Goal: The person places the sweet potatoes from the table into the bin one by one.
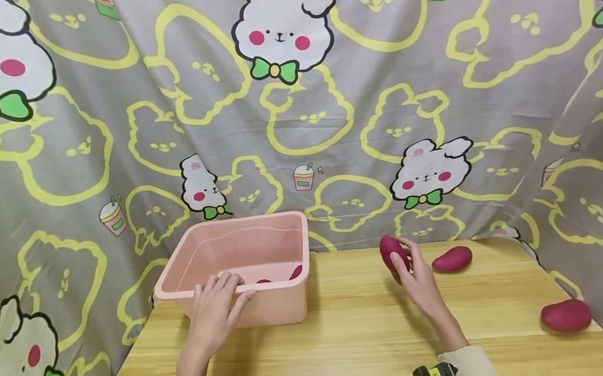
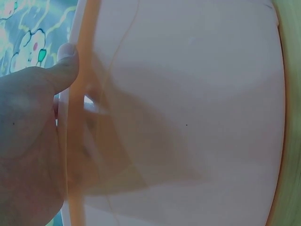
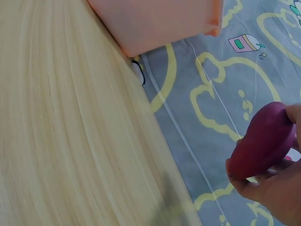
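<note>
In the head view, a pink plastic basin [image 1: 281,304] stands at the left of the table. My left hand [image 1: 212,316] holds its near rim, fingers over the edge and inside, thumb against the outer wall [image 2: 211,94] in the left wrist view. Parts of two red-skinned sweet potatoes show inside; the near wall hides the rest. Out to the right, above the table, my right hand [image 1: 420,282] grips another sweet potato [image 1: 390,255] between thumb and fingers. The right wrist view shows this sweet potato [image 3: 263,141] tilted in the grasp.
One sweet potato [image 1: 452,259] lies just right of my right hand, near the table's back edge. Another sweet potato [image 1: 565,316] is by the right edge. Behind the wooden table [image 1: 356,337] hangs a grey curtain [image 1: 360,118] with cartoon prints.
</note>
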The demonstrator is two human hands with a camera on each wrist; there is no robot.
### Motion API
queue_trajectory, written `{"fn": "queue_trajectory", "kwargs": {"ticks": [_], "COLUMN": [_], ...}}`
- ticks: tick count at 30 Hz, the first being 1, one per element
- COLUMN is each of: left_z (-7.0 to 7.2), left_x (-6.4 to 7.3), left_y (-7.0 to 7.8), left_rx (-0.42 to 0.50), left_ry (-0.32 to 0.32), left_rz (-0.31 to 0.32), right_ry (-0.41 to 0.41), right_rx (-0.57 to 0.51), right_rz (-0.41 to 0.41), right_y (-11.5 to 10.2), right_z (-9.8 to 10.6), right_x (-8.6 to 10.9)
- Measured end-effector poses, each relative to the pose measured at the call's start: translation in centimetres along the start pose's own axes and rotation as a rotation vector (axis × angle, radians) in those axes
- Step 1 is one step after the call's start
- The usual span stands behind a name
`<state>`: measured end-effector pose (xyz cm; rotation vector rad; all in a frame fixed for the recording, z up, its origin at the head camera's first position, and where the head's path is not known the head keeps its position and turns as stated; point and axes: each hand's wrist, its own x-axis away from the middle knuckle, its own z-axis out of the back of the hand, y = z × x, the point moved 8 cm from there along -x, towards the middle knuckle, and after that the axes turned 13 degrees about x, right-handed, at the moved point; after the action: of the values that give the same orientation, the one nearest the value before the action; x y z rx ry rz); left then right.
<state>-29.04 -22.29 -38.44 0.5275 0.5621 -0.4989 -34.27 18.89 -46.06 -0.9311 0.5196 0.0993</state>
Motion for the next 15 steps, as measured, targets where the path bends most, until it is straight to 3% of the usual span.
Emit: {"fn": "queue_trajectory", "kwargs": {"ticks": [7,15], "left_z": [0.14,0.27], "left_x": [-0.06,0.01], "left_y": [0.01,-0.14], "left_rx": [0.031,0.045], "left_ry": [0.007,0.0], "left_rz": [-0.002,0.011], "right_ry": [-0.041,-0.132], "right_rx": [0.06,0.038], "right_rz": [-0.065,-0.082], "right_y": [0.4,0.21], "right_z": [-0.32,-0.94], "right_x": [0.17,0.24]}}
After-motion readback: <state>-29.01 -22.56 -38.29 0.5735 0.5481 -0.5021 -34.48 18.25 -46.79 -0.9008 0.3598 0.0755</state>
